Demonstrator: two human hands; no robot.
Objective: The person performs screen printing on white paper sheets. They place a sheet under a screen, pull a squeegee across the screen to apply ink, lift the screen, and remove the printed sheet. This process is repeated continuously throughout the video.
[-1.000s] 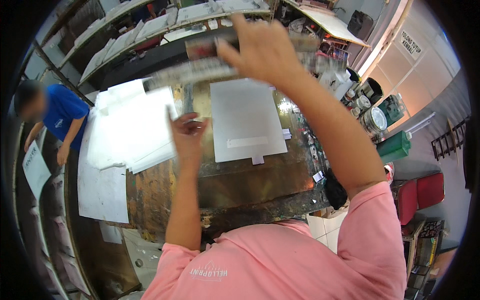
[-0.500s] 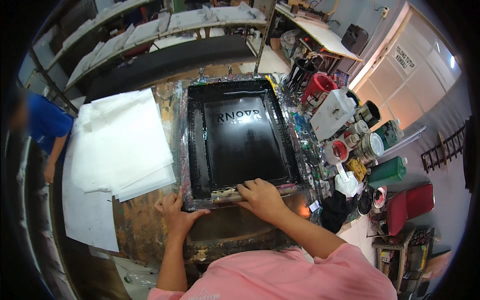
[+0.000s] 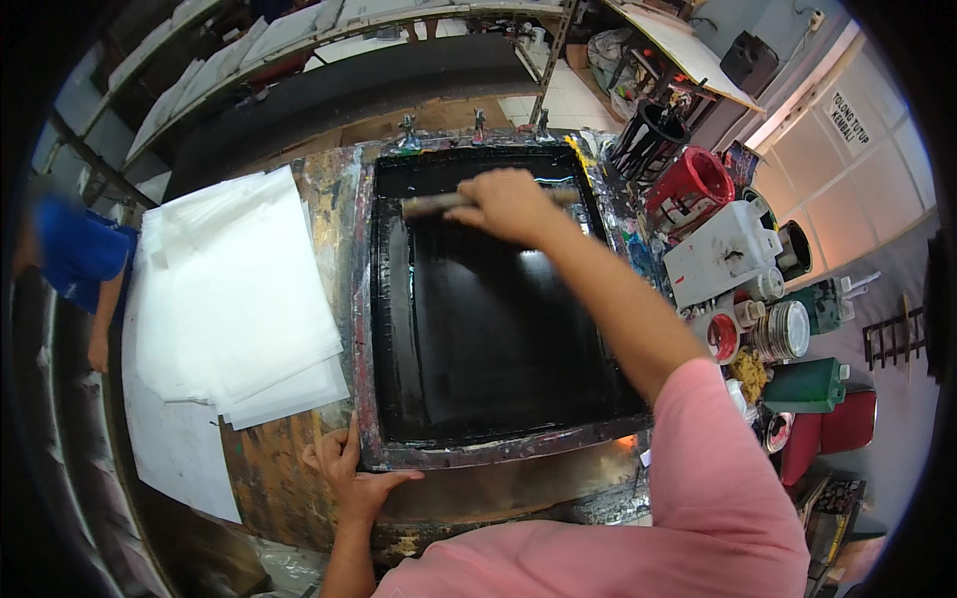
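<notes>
A screen-printing frame (image 3: 518, 455) lies on the stained table in front of me, its mesh (image 3: 498, 329) wet with black ink. At the far end of the mesh, my right hand (image 3: 510, 204) is closed round a squeegee (image 3: 427, 204) that lies crosswise. My left hand (image 3: 351, 483) is at the frame's near left corner, thumb and forefinger spread along its two edges, with nothing in it. To the left of the frame is a loose stack of white sheets (image 3: 239, 299). Small clamps (image 3: 478, 125) stand along the frame's far edge.
Along the right side crowd a red bucket (image 3: 688, 184), a white jug (image 3: 718, 254), a green jug (image 3: 807, 385) and several ink pots. A person in a blue shirt (image 3: 98, 254) stands at the left. Racks (image 3: 329, 35) of sheets are behind the table.
My right hand has pushed the squeegee from the frame's near end to its far end. The lettering seen earlier on the mesh no longer shows. My left hand remains at the corner.
</notes>
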